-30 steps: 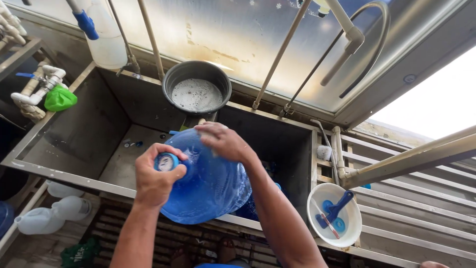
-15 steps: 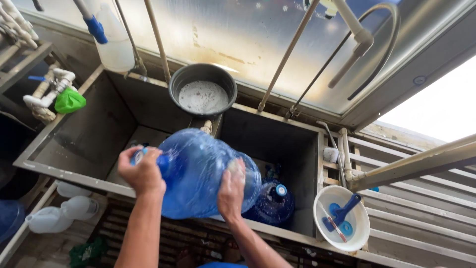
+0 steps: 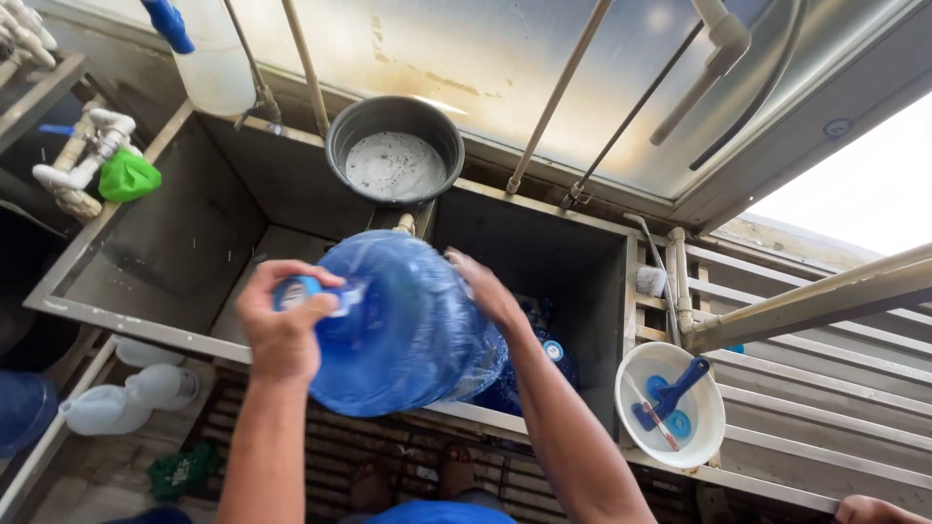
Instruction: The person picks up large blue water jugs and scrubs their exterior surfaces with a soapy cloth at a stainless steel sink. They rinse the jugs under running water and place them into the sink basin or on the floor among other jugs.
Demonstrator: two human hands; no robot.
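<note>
Two hands on tilted blue jug (image 3: 403, 325) | left hand (image 3: 282, 325) gripping neck | right hand (image 3: 482, 288) open, flat against side

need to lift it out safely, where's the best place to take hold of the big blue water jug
The big blue water jug lies tilted over the sink's front edge, neck toward the left. Probably best: one hand around the narrow neck from the left, as the left hand grips it, the other spread on the round far side like the right hand.

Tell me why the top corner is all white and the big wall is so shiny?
In the head view, daylight washes out the upper right corner to plain white; the metal back panel throws back a hazy glare; the blue water jug gleams with wet highlights, and the left hand on its neck looks slightly blurred.
</note>
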